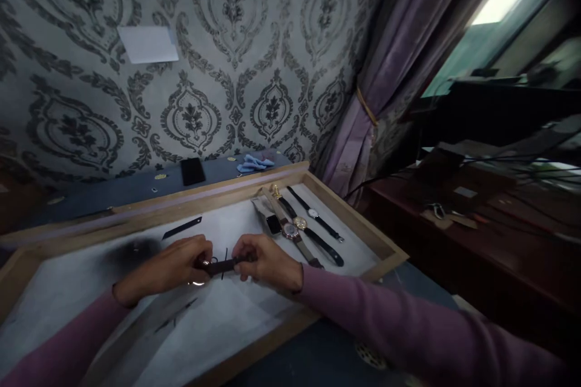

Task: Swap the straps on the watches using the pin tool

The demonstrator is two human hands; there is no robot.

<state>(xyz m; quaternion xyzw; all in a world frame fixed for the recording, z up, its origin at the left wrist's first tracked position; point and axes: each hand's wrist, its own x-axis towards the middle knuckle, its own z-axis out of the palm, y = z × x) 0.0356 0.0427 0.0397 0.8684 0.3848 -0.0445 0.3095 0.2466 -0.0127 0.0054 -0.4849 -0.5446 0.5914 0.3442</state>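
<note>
My left hand [175,269] is closed on a wristwatch whose shiny case shows below the fingers. From it a dark brown strap [221,266] stretches across to my right hand [265,263], which pinches its other end. A thin dark stick-like piece [225,257] stands out behind the strap; I cannot tell what it is. Right of my hands lie several wristwatches: one with a square dark face [273,225], one with a brown strap [290,230], one with a gold case [300,223] and a slim black one [313,213]. A loose black strap piece [182,228] lies behind my left hand.
A wooden-framed tray [363,231] with a white base surrounds the work. Small thin dark items [176,318] lie near its front. Behind it are a black phone-like slab [193,171] and a blue cloth [255,162]. A cluttered red-brown desk [426,248] stands at right.
</note>
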